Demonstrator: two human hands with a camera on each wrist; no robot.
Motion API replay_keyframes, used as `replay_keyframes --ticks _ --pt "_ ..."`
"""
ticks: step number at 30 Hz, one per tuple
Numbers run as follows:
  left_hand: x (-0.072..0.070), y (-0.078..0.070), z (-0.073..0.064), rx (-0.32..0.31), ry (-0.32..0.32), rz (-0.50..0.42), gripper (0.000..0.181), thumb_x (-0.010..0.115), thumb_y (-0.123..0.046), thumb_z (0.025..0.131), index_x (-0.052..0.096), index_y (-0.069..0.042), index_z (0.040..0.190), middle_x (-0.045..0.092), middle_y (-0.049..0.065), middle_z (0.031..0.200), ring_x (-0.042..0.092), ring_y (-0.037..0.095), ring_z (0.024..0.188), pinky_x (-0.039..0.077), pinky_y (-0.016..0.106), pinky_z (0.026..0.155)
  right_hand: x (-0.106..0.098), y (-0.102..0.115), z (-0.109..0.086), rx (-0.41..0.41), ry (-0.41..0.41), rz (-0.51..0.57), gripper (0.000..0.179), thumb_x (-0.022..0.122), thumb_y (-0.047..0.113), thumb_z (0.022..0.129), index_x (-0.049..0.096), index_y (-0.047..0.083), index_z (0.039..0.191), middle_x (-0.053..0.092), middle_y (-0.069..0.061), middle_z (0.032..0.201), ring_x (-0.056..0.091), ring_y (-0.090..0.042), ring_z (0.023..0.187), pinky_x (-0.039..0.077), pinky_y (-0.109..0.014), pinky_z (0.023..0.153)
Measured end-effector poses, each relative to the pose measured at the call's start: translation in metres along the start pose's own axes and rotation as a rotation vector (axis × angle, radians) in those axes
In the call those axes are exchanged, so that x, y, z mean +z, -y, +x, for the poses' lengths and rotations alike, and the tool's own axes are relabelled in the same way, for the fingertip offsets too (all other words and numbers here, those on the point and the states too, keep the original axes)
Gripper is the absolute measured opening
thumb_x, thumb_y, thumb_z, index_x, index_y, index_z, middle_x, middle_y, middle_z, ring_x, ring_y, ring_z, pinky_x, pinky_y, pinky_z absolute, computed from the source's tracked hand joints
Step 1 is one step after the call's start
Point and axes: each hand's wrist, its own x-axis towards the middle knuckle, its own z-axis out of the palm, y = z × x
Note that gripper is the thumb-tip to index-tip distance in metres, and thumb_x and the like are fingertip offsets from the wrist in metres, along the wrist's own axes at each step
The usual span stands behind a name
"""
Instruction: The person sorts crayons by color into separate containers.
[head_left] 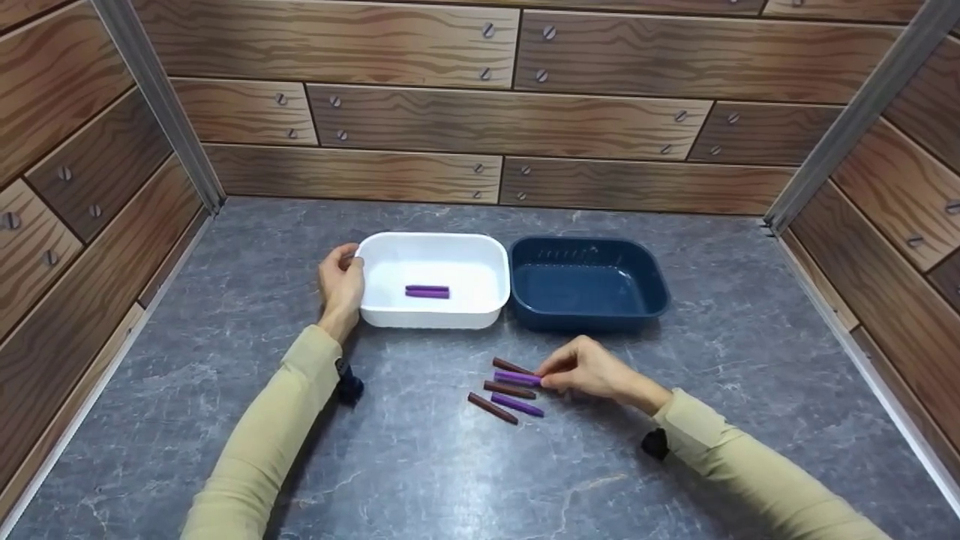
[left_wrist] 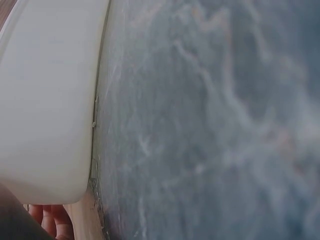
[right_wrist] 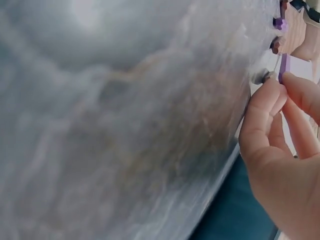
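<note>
In the head view my left hand (head_left: 341, 285) holds the left end of a white plastic tub (head_left: 431, 319); its fingers (left_wrist: 49, 219) show past the tub's end in the left wrist view. Two purple crayons lie side by side inside the tub. My right hand (head_left: 592, 369) pinches the right end of a purple crayon (head_left: 516, 379) between thumb and fingertips, low over the table. Around it lie another purple crayon (head_left: 517, 406) and three brown crayons (head_left: 493, 409); the right fingertips partly cover the farthest brown one.
A dark blue tub (head_left: 589, 322) stands against the white tub's right side, with nothing seen in it. The grey marbled table (head_left: 405, 480) is bounded by wood-patterned walls (head_left: 420, 112) at the back and both sides.
</note>
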Motion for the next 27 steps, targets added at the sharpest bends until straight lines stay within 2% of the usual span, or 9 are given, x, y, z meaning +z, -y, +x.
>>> replay_keyframes --ticks 5,12,16,21,27 --pt "0.0 0.0 0.001 -0.011 0.002 0.002 0.033 0.049 -0.009 0.098 0.059 -0.006 0.129 0.059 0.014 0.118 0.055 0.025 0.106 0.045 0.034 0.087 0.001 0.001 0.006 0.015 -0.009 0.039 0.018 0.076 0.013 0.085 0.077 0.005 0.101 0.075 -0.012 0.091 0.064 -0.01 0.066 0.052 -0.021 0.057" --pt "0.001 0.0 0.001 -0.003 -0.003 -0.005 0.033 0.049 -0.01 0.098 0.06 -0.006 0.129 0.06 0.014 0.117 0.055 0.025 0.106 0.045 0.034 0.087 0.0 0.009 0.015 -0.066 0.005 0.063 0.019 0.073 0.011 0.088 0.075 0.0 0.103 0.074 -0.016 0.098 0.068 -0.013 0.074 0.057 -0.028 0.068" --pt "0.002 0.0 -0.001 -0.011 -0.002 0.021 0.033 0.049 -0.01 0.098 0.06 -0.007 0.129 0.06 0.013 0.118 0.055 0.025 0.107 0.045 0.035 0.089 0.001 0.014 0.018 -0.074 0.008 0.088 0.02 0.071 0.009 0.088 0.074 -0.002 0.105 0.074 -0.016 0.099 0.069 -0.013 0.078 0.059 -0.034 0.074" --pt "0.002 -0.001 -0.002 -0.021 -0.005 0.037 0.033 0.049 -0.012 0.098 0.059 -0.008 0.13 0.06 0.012 0.121 0.055 0.024 0.11 0.046 0.037 0.093 0.003 0.024 0.024 -0.08 -0.005 0.127 0.022 0.07 0.005 0.089 0.072 -0.006 0.107 0.071 -0.026 0.1 0.07 -0.014 0.08 0.058 -0.031 0.076" --pt "0.001 -0.002 -0.001 -0.014 -0.011 0.027 0.033 0.049 -0.011 0.098 0.059 -0.007 0.13 0.06 0.013 0.122 0.055 0.024 0.111 0.046 0.037 0.094 0.004 0.042 0.035 -0.121 -0.027 0.087 0.018 0.069 0.008 0.09 0.074 -0.001 0.105 0.069 -0.029 0.103 0.069 -0.013 0.08 0.058 -0.03 0.075"
